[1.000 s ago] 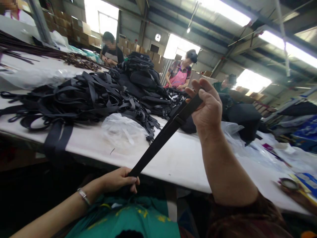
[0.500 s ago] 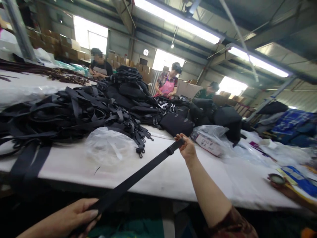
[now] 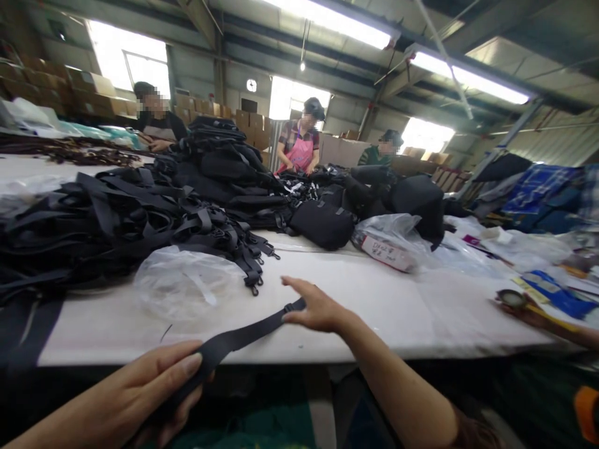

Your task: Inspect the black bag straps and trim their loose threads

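Black strap (image 3: 243,337) ran in a slight bend between two hands, above the near edge of a white table (image 3: 374,312). The left hand (image 3: 154,383) was closed around its lower part, thumb uppermost. The right hand (image 3: 318,308) held thumb and forefinger wide apart at the buckle (image 3: 289,308); whether its other fingers gripped the strap could not be told. Beyond, on the table, lay a crumpled clear plastic bag (image 3: 182,280), a heap of dark webbing (image 3: 126,224) and, farther right, a plastic package (image 3: 388,246) with handwritten lettering.
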{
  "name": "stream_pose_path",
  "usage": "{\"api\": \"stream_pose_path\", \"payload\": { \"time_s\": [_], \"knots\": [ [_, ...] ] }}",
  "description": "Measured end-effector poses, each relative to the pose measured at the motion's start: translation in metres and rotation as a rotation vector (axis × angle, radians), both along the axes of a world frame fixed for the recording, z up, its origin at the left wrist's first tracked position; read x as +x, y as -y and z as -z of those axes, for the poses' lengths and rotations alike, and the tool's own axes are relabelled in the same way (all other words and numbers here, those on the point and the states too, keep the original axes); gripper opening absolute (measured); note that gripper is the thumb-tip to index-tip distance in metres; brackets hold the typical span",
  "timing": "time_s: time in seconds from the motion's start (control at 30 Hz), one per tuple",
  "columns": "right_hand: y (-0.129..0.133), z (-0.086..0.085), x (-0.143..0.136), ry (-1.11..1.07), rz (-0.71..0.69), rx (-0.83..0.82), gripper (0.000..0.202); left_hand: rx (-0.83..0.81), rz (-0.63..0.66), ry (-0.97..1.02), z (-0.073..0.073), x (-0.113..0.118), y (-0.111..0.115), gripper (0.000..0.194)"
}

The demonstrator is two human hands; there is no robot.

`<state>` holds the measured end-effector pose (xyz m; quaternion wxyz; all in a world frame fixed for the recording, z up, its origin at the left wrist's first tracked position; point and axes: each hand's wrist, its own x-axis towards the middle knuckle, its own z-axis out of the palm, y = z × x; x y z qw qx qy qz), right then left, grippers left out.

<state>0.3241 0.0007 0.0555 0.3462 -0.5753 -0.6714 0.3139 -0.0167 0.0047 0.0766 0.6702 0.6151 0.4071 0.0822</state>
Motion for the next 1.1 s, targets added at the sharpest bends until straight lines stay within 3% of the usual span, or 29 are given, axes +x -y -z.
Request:
{"api": "stream_pose_path", "payload": {
  "time_s": [0.03,0.07,0.1,0.17,0.23,0.3,0.37,0.43,0.53,0.73,0.87,1.0,1.1],
  "knots": [
    [0.003,-0.002,-0.024,0.035,-0.224,0.037,0.097,0.028,0.047,0.028,-0.014,0.009,0.001,0.06],
    [0.004,-0.001,-0.046,0.019,-0.343,0.094,0.099,0.06,0.067,0.066,-0.027,0.017,0.002,0.058],
    [0.003,0.002,-0.066,-0.034,-0.361,0.123,0.095,0.089,0.081,0.109,-0.037,0.024,0.004,0.057],
    [-0.008,0.011,-0.087,-0.278,-0.158,0.132,0.067,0.13,0.057,0.18,-0.049,0.028,0.007,0.055],
    [-0.028,0.016,-0.085,-0.511,0.108,0.107,0.032,0.139,0.02,0.213,-0.05,0.023,0.008,0.054],
    [-0.049,0.012,-0.07,-0.656,0.262,0.088,0.018,0.137,-0.034,0.21,-0.041,0.011,0.005,0.054],
    [-0.065,0.0,-0.057,-0.771,0.315,0.052,0.025,0.131,-0.093,0.197,-0.024,-0.001,-0.001,0.055],
    [-0.071,-0.015,-0.056,-0.894,0.321,-0.011,0.028,0.116,-0.132,0.194,-0.004,-0.009,-0.008,0.054],
    [-0.067,-0.033,-0.077,-1.038,0.271,-0.133,0.028,0.083,-0.159,0.227,0.023,-0.01,-0.013,0.06],
    [-0.051,-0.048,-0.121,-1.476,0.032,-0.325,0.035,0.054,-0.183,0.277,0.048,-0.006,-0.009,0.087],
    [-0.045,-0.046,-0.131,-1.453,-0.183,-0.303,0.036,-0.02,-0.152,0.326,0.059,-0.013,-0.014,0.095],
    [-0.038,-0.042,-0.14,-1.42,-0.394,-0.281,0.031,-0.103,-0.038,0.384,0.07,-0.018,-0.023,0.103],
    [-0.034,-0.042,-0.148,-1.392,-0.48,-0.287,0.032,-0.126,0.048,0.414,0.08,-0.017,-0.026,0.096]
  ]
}}
